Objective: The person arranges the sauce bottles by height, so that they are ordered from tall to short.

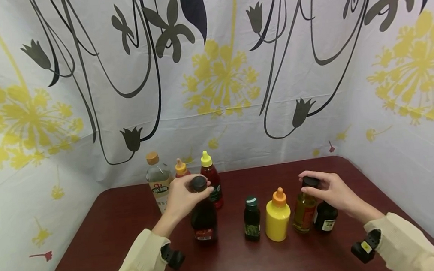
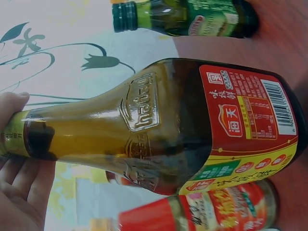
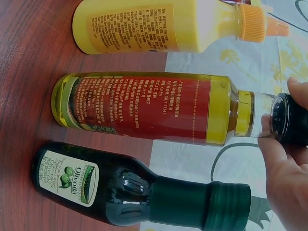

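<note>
My left hand [image 1: 180, 199] grips the neck of a dark soy sauce bottle [image 1: 204, 218], just under its black cap. In the left wrist view the soy sauce bottle [image 2: 178, 120] shows a red and yellow label and brown liquid inside. At the right, my right hand [image 1: 334, 190] pinches the black cap and neck of a clear oil bottle [image 1: 305, 212]. This oil bottle [image 3: 144, 108] holds yellow oil behind a red label in the right wrist view. Close beside it stands a dark olive oil bottle [image 1: 326, 216] with a white label.
A yellow squeeze bottle [image 1: 277, 220] and a small dark bottle with a green cap [image 1: 252, 223] stand between the hands. Behind the left hand are a clear orange-capped bottle [image 1: 160, 181], an orange-tipped bottle [image 1: 181, 168] and a red yellow-capped bottle [image 1: 214, 181]. Patterned cloth surrounds the dark red table [image 1: 239, 262].
</note>
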Demonstrator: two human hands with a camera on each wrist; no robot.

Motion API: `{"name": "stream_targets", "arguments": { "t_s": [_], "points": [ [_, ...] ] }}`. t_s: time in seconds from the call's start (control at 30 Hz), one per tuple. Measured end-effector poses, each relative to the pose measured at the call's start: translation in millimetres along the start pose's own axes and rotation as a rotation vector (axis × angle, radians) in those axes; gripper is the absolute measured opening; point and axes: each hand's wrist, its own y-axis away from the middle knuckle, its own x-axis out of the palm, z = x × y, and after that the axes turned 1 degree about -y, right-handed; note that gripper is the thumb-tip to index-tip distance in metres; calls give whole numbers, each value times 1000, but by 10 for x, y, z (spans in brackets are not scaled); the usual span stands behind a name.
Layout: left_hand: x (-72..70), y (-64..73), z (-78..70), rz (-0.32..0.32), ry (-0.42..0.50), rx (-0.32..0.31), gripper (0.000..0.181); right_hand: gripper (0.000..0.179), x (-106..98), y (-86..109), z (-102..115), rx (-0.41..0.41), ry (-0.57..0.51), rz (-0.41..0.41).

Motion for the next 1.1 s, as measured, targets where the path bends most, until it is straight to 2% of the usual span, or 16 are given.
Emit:
{"name": "stream_targets", "arguments": {
  "t_s": [0.23, 0.6, 0.9, 1.1],
  "points": [
    [154, -171, -97, 31, -29, 31, 17, 37, 4, 12, 21, -3, -16, 7],
    [481, -348, -121, 74, -87, 58, 20, 37, 4, 21, 34, -1, -31, 15],
    [670, -613, -163, 105, -127, 51, 23, 36, 4, -16, 38, 0, -27, 20],
    [843, -727, -110, 106, -148, 8, 25, 37, -1, 11, 44, 13, -27, 11]
  ]
}}
